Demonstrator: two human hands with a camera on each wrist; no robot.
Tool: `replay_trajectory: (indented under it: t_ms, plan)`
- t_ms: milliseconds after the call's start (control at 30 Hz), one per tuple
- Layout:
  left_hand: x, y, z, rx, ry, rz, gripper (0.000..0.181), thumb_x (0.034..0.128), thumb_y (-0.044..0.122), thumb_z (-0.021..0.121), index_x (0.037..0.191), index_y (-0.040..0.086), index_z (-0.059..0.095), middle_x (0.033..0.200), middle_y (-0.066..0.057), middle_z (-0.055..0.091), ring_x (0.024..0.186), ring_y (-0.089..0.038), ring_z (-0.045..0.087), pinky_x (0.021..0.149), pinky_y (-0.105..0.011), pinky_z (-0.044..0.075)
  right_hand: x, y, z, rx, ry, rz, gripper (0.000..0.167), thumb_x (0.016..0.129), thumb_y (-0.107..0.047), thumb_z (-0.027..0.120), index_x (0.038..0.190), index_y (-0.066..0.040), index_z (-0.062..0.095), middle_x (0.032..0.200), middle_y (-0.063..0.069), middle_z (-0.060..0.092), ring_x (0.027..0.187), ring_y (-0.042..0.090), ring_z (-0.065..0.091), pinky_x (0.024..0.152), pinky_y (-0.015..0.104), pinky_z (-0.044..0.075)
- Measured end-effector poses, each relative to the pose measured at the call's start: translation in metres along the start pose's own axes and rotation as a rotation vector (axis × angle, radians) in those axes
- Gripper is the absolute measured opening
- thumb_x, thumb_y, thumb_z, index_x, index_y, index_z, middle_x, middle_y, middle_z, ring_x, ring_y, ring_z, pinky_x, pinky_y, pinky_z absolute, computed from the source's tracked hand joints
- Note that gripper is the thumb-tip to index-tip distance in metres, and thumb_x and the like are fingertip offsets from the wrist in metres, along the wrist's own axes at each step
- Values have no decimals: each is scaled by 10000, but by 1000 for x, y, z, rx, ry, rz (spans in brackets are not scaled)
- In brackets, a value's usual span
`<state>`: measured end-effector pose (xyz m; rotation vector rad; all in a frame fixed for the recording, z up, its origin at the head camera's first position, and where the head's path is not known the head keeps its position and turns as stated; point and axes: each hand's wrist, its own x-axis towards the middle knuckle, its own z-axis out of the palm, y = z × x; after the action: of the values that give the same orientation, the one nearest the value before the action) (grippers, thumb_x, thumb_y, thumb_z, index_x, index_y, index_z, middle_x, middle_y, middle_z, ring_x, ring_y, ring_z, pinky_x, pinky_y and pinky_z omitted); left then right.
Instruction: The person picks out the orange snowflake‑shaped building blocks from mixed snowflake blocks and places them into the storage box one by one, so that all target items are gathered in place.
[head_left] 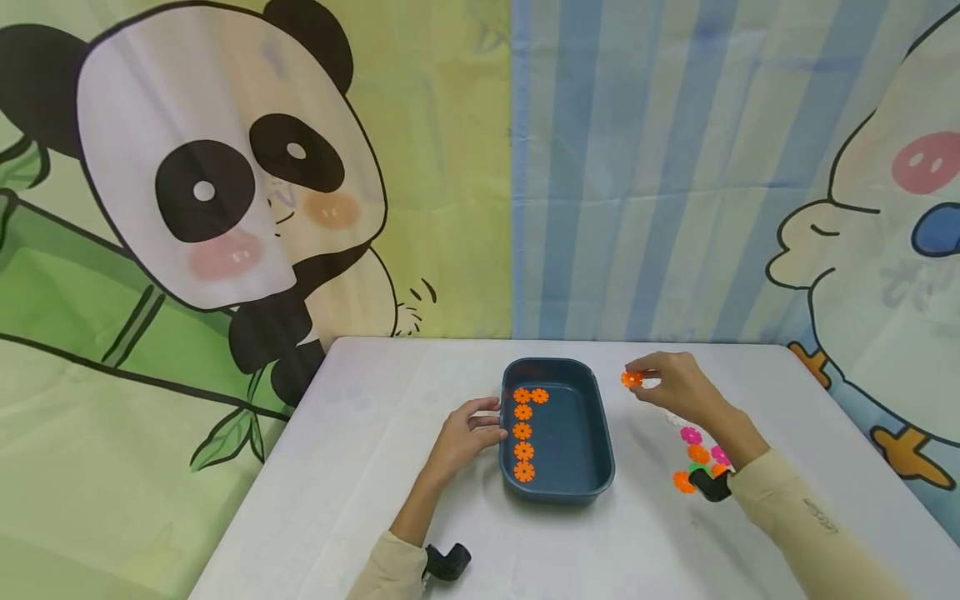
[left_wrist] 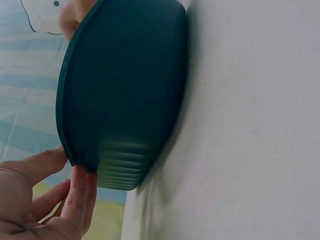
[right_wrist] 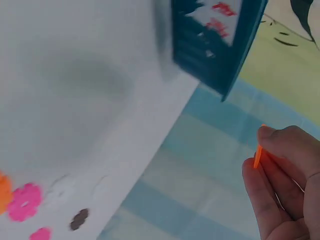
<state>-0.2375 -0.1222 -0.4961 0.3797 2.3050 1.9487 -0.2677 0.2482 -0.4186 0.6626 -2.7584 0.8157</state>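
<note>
My right hand pinches an orange flower-shaped disc between thumb and fingertips, above the table to the right of a dark blue rectangular tray. In the right wrist view the held disc shows edge-on. Inside the tray, several orange flower discs lie in a column along the left wall, with one more disc beside the top one. My left hand holds the tray's left rim; in the left wrist view its thumb is at the rim and its fingers touch the outer wall.
Loose flower discs in pink, orange and green lie right of the tray, partly hidden by the right forearm and black wrist strap. A dark disc shows in the right wrist view. Behind the white table hang printed curtains.
</note>
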Motion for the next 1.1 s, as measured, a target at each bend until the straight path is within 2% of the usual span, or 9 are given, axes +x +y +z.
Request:
replay_trajectory:
  t_ms: [233,433,633,833,1100]
  plan:
    - [0,-1,-1,-24,-16,12,560,854,79,746,1370,36,532,1338,-186,545,1147,-311,601,826,-311,564,31,-33,8,13,3,-111,326,788,-45,795,1101,2,718,1043,120,715,936,295,695,783,449,577]
    - [1,-1,-1,-44,-22,15,560,855,62,740,1372,32,528,1351,-201,529,1163,-358,582,819,-302,565,53,-54,16,46,-5,-138,357,808,-80,787,1148,-18,702,1103,124,701,990,306,681,815,480,564]
    - [1,-1,-1,-32,-14,8,562,846,95,758,1363,50,542,1331,-178,553,1143,-311,603,824,-315,565,74,-72,25,58,15,-178,369,796,-94,796,1149,-32,710,1097,117,705,966,278,688,810,441,572]
    - [-1,0,1,-14,-4,-10,557,844,102,761,1358,63,551,1293,-114,589,1105,-238,626,816,-321,568,90,-88,35,96,43,-212,360,782,-95,805,1126,-28,723,1059,111,718,935,264,700,806,420,574]
    - [0,1,1,-19,-3,-9,567,842,92,760,1364,46,542,1320,-159,565,1119,-260,619,816,-314,568,101,-98,57,215,70,-256,339,781,-39,797,1110,-14,720,1053,131,713,945,282,696,816,422,570]
